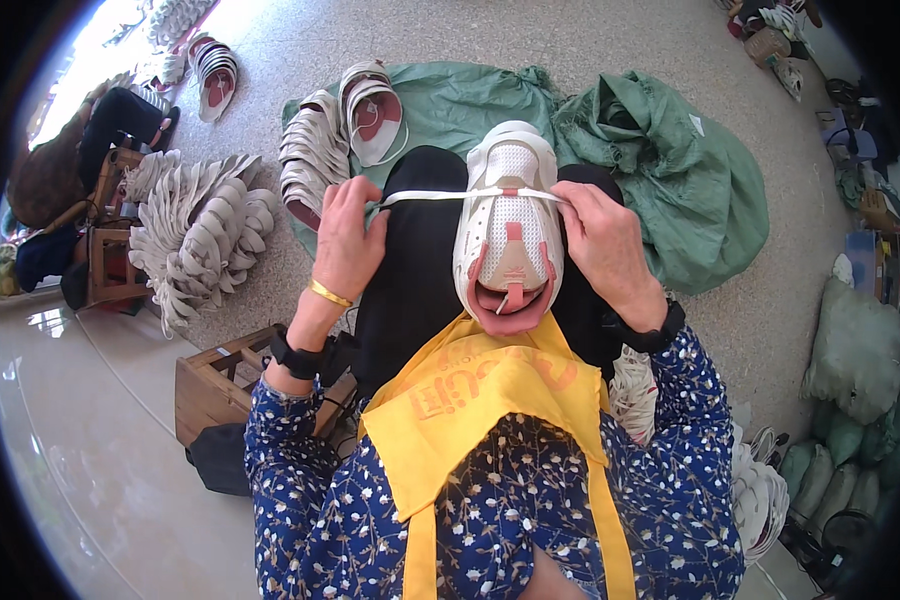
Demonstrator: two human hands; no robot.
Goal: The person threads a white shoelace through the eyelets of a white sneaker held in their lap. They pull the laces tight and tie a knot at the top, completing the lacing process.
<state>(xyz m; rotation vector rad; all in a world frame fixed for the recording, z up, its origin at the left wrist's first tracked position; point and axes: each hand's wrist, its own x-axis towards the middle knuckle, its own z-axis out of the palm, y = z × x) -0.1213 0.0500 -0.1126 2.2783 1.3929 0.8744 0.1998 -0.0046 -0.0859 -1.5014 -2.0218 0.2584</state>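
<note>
- The white sneaker (508,225) with pink trim rests on the person's lap, over black trousers (420,270) and just above the top edge of a yellow apron (480,400). Its long axis runs straight away from the body, toe far and opening near.
- A flat white lace (440,196) lies crosswise over the sneaker's upper, at right angles to that axis, drawn taut between the two hands.
- The left hand (348,245) sits to the sneaker's left, a little apart from it; its grip is pressed together, pinching the lace's free end between thumb and fingers.
- The right hand (605,245) is the nearer one, touching the sneaker's right side; its fingertips are closed on the lace where it meets the upper.
- On the floor beyond the knees lie a green sack (670,170) and stacked pale shoe soles (205,230).
</note>
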